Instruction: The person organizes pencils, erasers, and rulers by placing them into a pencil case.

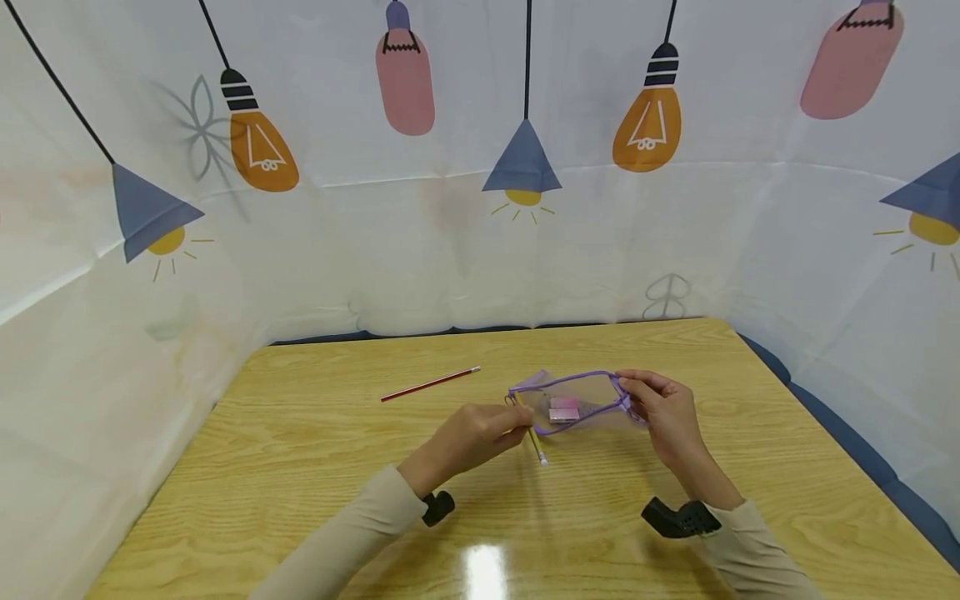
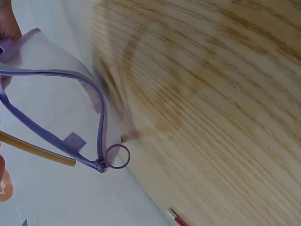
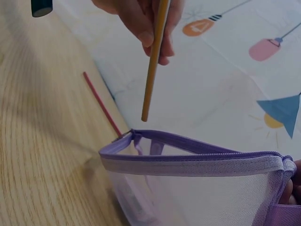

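A see-through mesh zip pouch (image 1: 600,421) with purple edging is held up with its mouth unzipped. My right hand (image 1: 663,412) grips its right end. Between the fingertips of my left hand (image 1: 476,437) is a yellow pencil (image 3: 156,66), its white eraser end pointing toward me. In the right wrist view the pencil's other end hangs just above the pouch's open mouth, near the zip's far corner. A ring-shaped zip pull (image 2: 118,156) dangles from that corner. Inside the pouch lies a pink and white block (image 1: 564,409), seen through the opening.
A dark red pencil (image 1: 430,384) with a white end lies on the wooden table (image 1: 315,458), behind and left of the pouch. A white curtain (image 1: 390,250) printed with lamps hangs round the table's back and sides. Black wrist cameras (image 1: 681,518) sit on both wrists.
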`<action>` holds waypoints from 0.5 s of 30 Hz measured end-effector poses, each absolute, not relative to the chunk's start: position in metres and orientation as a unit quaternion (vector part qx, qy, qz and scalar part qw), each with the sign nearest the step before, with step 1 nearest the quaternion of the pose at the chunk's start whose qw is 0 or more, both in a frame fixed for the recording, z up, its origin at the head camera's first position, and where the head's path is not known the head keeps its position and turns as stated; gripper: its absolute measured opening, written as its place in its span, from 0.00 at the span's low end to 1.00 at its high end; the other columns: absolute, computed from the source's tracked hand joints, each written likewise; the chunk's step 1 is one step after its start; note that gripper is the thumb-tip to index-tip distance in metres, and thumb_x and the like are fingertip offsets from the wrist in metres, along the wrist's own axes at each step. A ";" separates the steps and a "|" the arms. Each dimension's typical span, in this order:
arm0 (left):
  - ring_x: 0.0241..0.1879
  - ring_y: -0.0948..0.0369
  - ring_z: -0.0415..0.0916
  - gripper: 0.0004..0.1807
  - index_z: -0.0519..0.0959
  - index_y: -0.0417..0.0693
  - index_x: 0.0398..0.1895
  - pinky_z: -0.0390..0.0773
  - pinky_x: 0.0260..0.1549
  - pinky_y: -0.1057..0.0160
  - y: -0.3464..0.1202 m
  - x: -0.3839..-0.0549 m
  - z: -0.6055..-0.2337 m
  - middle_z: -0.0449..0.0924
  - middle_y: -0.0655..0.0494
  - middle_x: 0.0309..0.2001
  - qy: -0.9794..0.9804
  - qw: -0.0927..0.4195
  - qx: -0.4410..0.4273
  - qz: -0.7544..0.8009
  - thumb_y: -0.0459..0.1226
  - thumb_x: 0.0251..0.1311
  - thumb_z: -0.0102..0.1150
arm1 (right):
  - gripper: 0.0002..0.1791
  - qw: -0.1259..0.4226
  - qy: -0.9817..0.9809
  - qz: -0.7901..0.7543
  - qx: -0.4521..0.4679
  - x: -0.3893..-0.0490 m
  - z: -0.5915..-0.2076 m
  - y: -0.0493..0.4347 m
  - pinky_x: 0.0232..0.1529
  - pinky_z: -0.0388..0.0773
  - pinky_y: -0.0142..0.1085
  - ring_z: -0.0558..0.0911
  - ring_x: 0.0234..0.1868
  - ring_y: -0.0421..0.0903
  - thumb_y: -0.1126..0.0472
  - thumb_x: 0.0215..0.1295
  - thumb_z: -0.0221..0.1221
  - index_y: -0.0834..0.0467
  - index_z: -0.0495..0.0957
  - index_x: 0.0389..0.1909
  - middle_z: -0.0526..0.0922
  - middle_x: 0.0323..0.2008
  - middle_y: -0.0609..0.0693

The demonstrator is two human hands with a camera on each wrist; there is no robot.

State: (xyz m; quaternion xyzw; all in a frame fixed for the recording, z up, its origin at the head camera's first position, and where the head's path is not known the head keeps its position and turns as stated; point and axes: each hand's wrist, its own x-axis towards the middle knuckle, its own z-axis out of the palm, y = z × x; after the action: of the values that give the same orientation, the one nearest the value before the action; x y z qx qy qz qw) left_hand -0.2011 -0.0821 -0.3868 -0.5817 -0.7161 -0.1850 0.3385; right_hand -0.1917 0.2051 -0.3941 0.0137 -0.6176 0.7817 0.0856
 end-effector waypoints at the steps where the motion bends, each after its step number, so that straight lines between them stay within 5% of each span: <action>1: 0.27 0.70 0.80 0.11 0.80 0.41 0.37 0.73 0.30 0.80 -0.082 -0.201 -0.387 0.83 0.57 0.30 -0.715 0.337 -0.585 -0.184 0.24 0.51 0.67 | 0.06 0.086 -0.618 0.782 0.013 -0.192 -0.394 0.205 0.20 0.72 0.26 0.78 0.21 0.37 0.63 0.65 0.62 0.60 0.86 0.36 0.85 0.28 0.46; 15: 0.40 0.63 0.83 0.15 0.82 0.40 0.41 0.75 0.41 0.74 -0.077 -0.204 -0.393 0.85 0.50 0.40 -0.711 0.331 -0.599 -0.161 0.27 0.49 0.71 | 0.06 0.082 -0.622 0.779 0.019 -0.192 -0.394 0.206 0.18 0.71 0.26 0.77 0.20 0.37 0.64 0.65 0.63 0.60 0.87 0.36 0.85 0.27 0.46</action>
State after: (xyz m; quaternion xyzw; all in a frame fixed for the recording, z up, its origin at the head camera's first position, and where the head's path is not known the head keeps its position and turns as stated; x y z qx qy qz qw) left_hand -0.2039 -0.0766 -0.3926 -0.5993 -0.7111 -0.1609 0.3306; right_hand -0.1916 0.2058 -0.3939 0.0187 -0.6217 0.7788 0.0819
